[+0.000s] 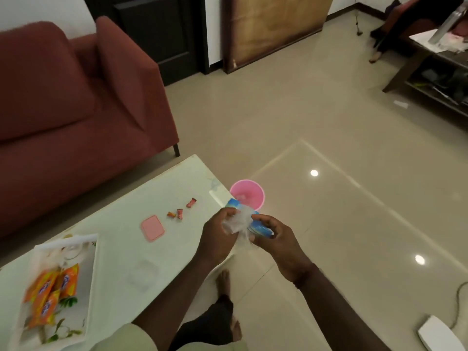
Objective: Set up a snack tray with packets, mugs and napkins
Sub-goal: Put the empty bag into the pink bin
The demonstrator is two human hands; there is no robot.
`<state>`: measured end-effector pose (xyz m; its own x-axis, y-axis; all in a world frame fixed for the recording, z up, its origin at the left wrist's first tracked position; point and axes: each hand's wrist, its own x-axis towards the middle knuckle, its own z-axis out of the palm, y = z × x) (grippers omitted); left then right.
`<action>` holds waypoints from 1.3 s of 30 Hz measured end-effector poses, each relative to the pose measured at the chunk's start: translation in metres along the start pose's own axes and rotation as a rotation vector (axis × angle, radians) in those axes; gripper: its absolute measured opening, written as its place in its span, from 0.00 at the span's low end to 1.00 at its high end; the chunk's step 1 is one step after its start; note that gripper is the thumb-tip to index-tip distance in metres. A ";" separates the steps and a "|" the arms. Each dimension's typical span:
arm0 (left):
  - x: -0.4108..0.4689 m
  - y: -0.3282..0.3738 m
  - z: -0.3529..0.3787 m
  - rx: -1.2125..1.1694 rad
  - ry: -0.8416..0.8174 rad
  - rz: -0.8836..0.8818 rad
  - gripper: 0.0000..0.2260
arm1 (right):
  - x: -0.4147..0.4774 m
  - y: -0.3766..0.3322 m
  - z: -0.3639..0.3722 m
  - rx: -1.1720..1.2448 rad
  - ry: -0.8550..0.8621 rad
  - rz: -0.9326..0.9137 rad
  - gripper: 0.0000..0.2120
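Right hand (278, 244) clasps the blue tissue pack (262, 228), steadying it; left hand (217, 239) pinches a white napkin (236, 222), apparently drawing it out for the tray (87, 279).

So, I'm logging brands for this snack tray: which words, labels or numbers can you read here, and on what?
No text reads clearly.
Orange packets in the tray: blue logo, too blurred to read.
Blue and white pack in the right hand: print too blurred.
White tissue the left hand pinches: no print seen.
Sweets on the table: wrappers too small.
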<state>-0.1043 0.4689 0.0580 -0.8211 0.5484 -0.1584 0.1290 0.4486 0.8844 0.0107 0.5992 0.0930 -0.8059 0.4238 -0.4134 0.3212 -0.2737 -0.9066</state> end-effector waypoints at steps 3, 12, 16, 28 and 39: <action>0.025 0.010 0.009 -0.026 -0.207 -0.037 0.13 | 0.039 -0.002 -0.015 -0.096 0.103 -0.013 0.17; 0.112 0.008 0.045 0.177 -0.276 -0.156 0.35 | 0.159 -0.016 -0.068 -0.416 0.055 0.216 0.32; 0.157 -0.008 0.067 0.053 -0.369 -0.277 0.40 | 0.201 -0.024 -0.093 -0.357 -0.181 0.390 0.20; 0.265 -0.108 0.151 0.018 -0.082 -0.481 0.30 | 0.394 0.067 -0.123 -0.644 0.003 0.358 0.13; 0.294 -0.220 0.208 0.446 0.059 -0.249 0.19 | 0.539 0.242 -0.132 -0.953 -0.067 0.302 0.21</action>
<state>-0.2585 0.6785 -0.2749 -0.8854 0.3515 -0.3043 0.1392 0.8249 0.5479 -0.2803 0.8758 -0.3607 -0.6418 0.3932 -0.6584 0.7578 0.4569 -0.4658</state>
